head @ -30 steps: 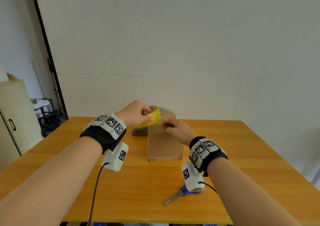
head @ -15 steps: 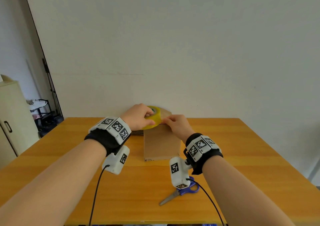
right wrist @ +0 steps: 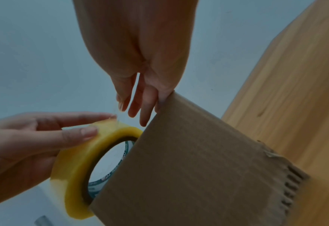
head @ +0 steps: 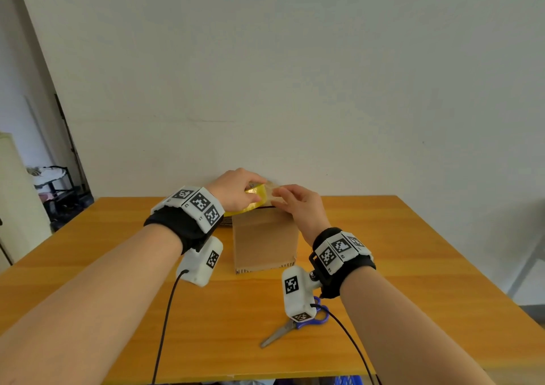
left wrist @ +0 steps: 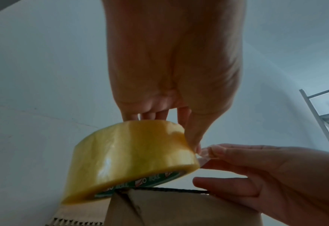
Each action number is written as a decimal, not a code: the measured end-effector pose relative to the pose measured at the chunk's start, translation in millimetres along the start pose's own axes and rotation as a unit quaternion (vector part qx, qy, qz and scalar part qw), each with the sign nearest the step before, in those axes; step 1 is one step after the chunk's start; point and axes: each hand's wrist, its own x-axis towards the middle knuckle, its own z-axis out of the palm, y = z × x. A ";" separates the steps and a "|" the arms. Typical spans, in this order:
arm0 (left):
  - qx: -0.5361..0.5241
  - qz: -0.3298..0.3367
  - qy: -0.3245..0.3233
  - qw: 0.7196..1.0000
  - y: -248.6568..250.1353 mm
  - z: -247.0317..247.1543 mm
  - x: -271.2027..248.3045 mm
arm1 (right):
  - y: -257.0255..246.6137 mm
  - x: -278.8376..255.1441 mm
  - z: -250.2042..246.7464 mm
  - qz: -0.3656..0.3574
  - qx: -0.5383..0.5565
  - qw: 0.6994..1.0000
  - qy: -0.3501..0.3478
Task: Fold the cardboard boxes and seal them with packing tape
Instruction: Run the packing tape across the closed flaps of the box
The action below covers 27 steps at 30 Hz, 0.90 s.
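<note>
A brown cardboard box stands folded on the wooden table. My left hand grips a yellow roll of packing tape over the box's far top edge, fingers on top and thumb on the side. In the left wrist view the tape roll tilts just above the box. My right hand reaches to the roll with straight fingers. Its fingertips touch the clear loose tape end, and the thumb lies apart below. In the right wrist view the thumb rests at the box corner.
Blue-handled scissors lie on the table near my right wrist. A stack of flat cardboard lies behind the box on the left. A pale cabinet and a dark rack stand beyond the table's left side.
My right hand has lifted off the box top and moved its fingertips to the roll's edge. The left hand shifted the roll slightly right over the box.
</note>
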 end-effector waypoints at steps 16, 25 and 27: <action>0.015 0.029 -0.018 0.999 1.0 2.4 7.8 | 2.4 0.0 4.8 0.028 -0.055 0.997 0.037; 0.019 0.038 -0.043 0.998 -5.5 3.3 9.8 | -3.3 4.8 -5.5 0.003 -0.098 0.995 -0.013; 0.009 0.048 -0.055 0.997 -8.6 2.9 9.3 | -1.9 6.9 -7.9 -0.008 -0.141 0.990 -0.010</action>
